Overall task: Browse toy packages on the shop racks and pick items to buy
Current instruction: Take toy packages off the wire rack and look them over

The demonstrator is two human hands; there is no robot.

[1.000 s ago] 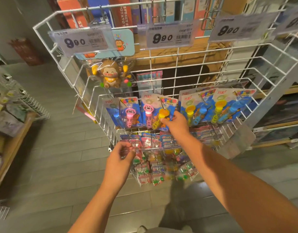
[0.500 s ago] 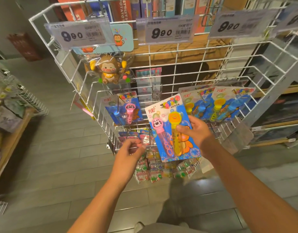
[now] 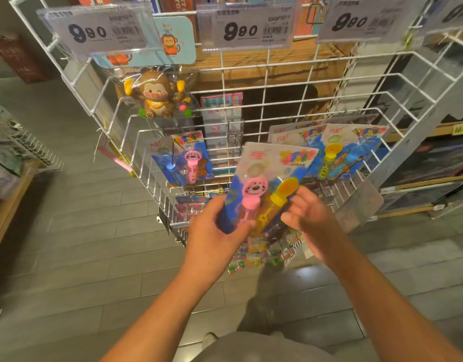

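A bubble-wand package [image 3: 268, 167], a blue card with a pink and a yellow wand under clear plastic, is held tilted in front of the white wire rack [image 3: 264, 66]. My left hand [image 3: 214, 239] grips its lower left corner, thumb on the front. My right hand [image 3: 312, 220] is at the package's lower right edge with loosely curled fingers; motion blur hides whether it touches. Similar packages hang on the rack to the left [image 3: 184, 160] and to the right [image 3: 341, 152]. A brown monkey toy [image 3: 158, 96] hangs at the upper left.
Price tags reading 9.90 [image 3: 251, 28] line the rack's top rail. Several small colourful packs [image 3: 261, 253] hang below the held package. A low display shelf [image 3: 16, 163] stands at the left and dark shelving [image 3: 423, 176] at the right. Grey floor planks lie between.
My right hand pulled the package off its hook and toward me. My left hand left the small packs and took the package's lower left corner. The right hand's grip has loosened.
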